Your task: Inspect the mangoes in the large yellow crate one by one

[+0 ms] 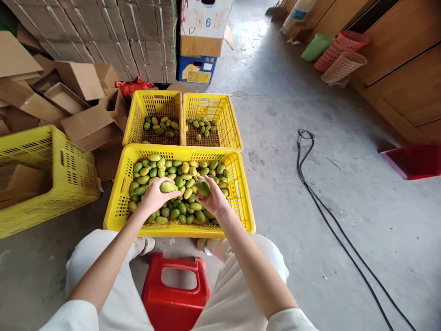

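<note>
My left hand is closed around a pale green mango, its thumb and fingers along the sides. In my right hand sits a darker green mango, gripped between fingers and thumb. Both hands are above a large yellow crate filled with many green and yellowish mangoes. Behind it stand two smaller yellow crates side by side. Several yellow and green mangoes lie in the back left crate. The back right crate holds several mostly green ones.
A red stool is between my legs. To the left are a yellow crate with cardboard inside and piled cardboard boxes. Stacked cartons stand behind. A black cable runs along the floor at right, near a red container.
</note>
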The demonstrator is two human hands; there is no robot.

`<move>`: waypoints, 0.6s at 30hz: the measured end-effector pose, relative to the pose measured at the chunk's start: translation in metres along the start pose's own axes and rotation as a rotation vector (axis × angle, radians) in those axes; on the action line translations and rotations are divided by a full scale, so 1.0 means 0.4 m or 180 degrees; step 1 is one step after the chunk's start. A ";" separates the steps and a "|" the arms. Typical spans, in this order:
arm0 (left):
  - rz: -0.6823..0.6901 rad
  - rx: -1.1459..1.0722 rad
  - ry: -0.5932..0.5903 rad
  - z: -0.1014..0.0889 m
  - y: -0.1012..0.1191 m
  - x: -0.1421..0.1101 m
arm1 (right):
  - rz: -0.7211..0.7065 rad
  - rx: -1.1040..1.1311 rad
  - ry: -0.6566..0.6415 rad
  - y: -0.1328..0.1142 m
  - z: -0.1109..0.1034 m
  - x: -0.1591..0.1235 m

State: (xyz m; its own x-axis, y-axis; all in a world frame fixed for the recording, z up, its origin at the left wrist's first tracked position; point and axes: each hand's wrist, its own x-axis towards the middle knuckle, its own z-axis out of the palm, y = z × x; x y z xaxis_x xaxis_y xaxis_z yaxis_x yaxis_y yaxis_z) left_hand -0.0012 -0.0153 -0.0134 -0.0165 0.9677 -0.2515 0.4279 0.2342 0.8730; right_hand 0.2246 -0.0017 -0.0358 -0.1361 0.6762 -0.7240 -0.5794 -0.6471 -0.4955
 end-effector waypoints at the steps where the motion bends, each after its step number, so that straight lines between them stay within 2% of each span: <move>1: -0.0029 0.0137 0.0013 0.004 -0.009 0.000 | 0.0074 0.0035 0.0043 0.002 -0.002 0.003; 4: -0.0207 0.0155 0.0073 0.014 -0.024 -0.003 | 0.0105 0.0056 0.0156 0.009 -0.009 0.014; 8: -0.0323 -0.0189 0.0122 0.018 -0.010 -0.005 | -0.0208 0.0072 0.0294 0.021 -0.020 0.029; 13: -0.0530 -0.1246 -0.0069 0.017 0.022 -0.001 | -0.0506 0.0054 0.0009 0.028 -0.028 0.045; 18: -0.0808 -0.1707 -0.0016 0.018 0.039 -0.002 | -0.0562 0.0465 -0.0082 0.015 -0.024 0.040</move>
State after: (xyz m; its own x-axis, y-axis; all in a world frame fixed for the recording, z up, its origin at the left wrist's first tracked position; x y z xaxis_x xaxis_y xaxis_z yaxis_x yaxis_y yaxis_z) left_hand 0.0120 -0.0130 -0.0025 -0.0537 0.8751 -0.4810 -0.1055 0.4740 0.8742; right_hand 0.2269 0.0018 -0.0549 -0.0417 0.7844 -0.6189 -0.7059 -0.4615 -0.5373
